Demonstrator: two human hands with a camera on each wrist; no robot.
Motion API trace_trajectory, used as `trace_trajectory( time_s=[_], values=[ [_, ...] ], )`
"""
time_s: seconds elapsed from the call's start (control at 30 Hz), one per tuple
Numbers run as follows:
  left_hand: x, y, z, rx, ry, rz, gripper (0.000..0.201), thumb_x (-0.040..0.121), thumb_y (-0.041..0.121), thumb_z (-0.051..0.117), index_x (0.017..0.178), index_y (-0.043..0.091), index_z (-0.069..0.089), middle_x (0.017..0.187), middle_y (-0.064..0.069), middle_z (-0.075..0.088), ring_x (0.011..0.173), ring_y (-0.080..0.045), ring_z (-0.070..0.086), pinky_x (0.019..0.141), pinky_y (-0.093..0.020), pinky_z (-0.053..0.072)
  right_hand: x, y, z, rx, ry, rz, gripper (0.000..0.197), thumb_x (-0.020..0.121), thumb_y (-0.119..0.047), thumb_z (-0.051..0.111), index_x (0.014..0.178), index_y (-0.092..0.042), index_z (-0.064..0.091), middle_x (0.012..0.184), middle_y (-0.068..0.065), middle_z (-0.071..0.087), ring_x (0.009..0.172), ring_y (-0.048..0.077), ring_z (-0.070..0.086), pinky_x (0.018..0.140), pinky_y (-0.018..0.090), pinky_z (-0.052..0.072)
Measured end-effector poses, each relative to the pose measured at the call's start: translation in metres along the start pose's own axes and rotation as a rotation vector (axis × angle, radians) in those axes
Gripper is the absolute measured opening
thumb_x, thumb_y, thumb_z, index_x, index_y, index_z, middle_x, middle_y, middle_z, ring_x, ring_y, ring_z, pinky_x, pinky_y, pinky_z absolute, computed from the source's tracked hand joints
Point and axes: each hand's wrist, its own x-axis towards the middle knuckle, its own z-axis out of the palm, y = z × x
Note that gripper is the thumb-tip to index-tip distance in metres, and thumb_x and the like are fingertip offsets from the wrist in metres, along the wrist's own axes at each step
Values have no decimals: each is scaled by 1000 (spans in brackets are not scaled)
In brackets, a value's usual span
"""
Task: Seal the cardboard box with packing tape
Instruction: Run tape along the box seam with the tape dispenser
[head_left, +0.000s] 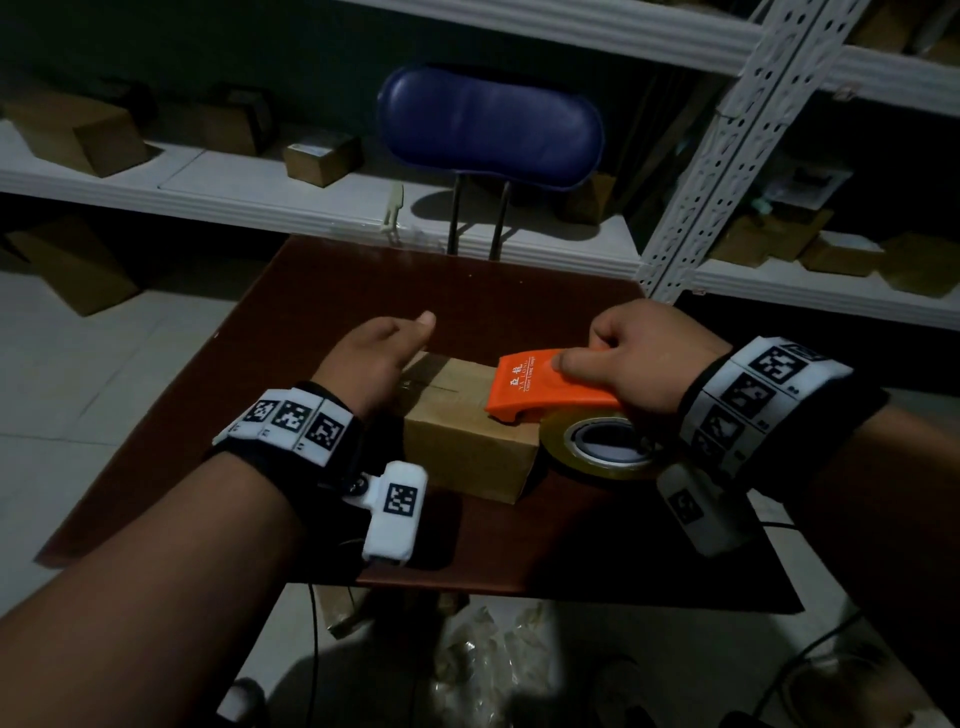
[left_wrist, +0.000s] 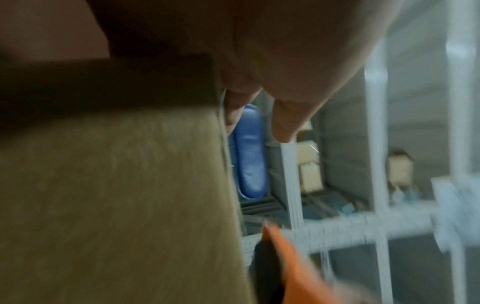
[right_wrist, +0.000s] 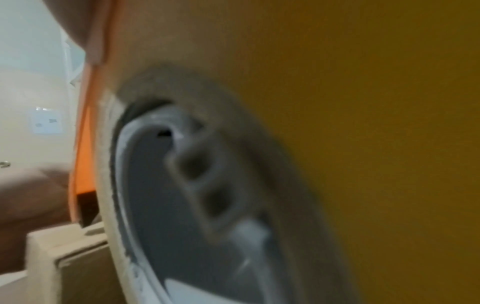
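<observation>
Our right hand (head_left: 631, 353) grips the orange tape dispenser (head_left: 545, 387), its nose over the cardboard box (head_left: 467, 441); our left hand (head_left: 374, 358) rests open on the box's far-left top. The box sits mid-tabletop (head_left: 322, 312). We judge taping is starting: next, press the tape down and draw it along the seam.

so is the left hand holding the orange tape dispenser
No, the right hand grips the orange tape dispenser, while the left hand rests on the cardboard box.
</observation>
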Motion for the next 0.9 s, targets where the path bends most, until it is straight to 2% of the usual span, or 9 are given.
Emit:
trace_trajectory(
  time_s=[0.07,0.17,0.23,0.33,0.4,0.53,0.63,0.77,0.9],
  values=[
    [-2,-2,6,99,36,53,44,88,62,58,108,24,69,108,3,69,104,-19,64,97,-39,48,1,-2,2,-2,-1,-15,47,81,-59,69,65,-18,55,67,2,56,67,19,57,59,30,42],
    [-5,-8,14,292,23,109,61,85,61,65,131,21,60,130,-2,63,117,-20,60,97,-33,46,2,-6,4,4,-8,-27,46,82,-58,69,65,-18,54,68,2,57,68,20,58,60,31,44],
    [-5,-10,14,400,39,130,69,82,56,71,138,20,54,135,-4,60,119,-21,58,92,-28,42,3,-4,4,4,-9,-31,46,82,-59,69,65,-18,54,68,2,57,68,20,58,60,31,44],
    [-4,-10,13,413,41,133,62,82,52,73,132,19,55,121,-3,62,104,-17,57,84,-28,42,3,0,4,-9,-20,-31,46,82,-62,67,68,-19,57,70,2,59,69,19,59,60,30,43],
    [-3,-10,13,400,39,128,56,82,52,73,126,21,57,111,0,62,101,-19,59,82,-30,44,2,1,4,-9,-26,-31,46,82,-62,67,69,-19,58,70,1,59,69,18,58,59,30,42],
    [-3,-10,13,374,31,108,46,82,51,73,116,24,56,103,1,62,96,-20,60,77,-29,43,2,3,2,-8,-32,-43,45,83,-61,67,70,-18,59,69,0,58,68,17,57,61,31,44],
    [-2,-11,13,370,32,106,44,82,52,73,114,25,56,99,2,63,92,-19,61,74,-29,43,2,3,0,-19,-23,-45,46,83,-62,67,70,-18,60,69,0,59,68,16,57,61,31,44],
    [0,-13,12,359,30,109,43,81,53,73,110,26,57,100,2,64,93,-19,62,76,-31,47,2,4,0,-35,-19,-52,48,82,-63,66,73,-16,62,71,0,60,69,16,58,62,32,45],
    [0,-13,12,374,30,122,42,82,53,72,110,26,56,103,2,63,94,-19,60,76,-29,42,1,8,-3,-28,-15,-42,52,83,-61,67,81,-9,66,75,3,62,73,19,60,63,34,47]
  ],
)
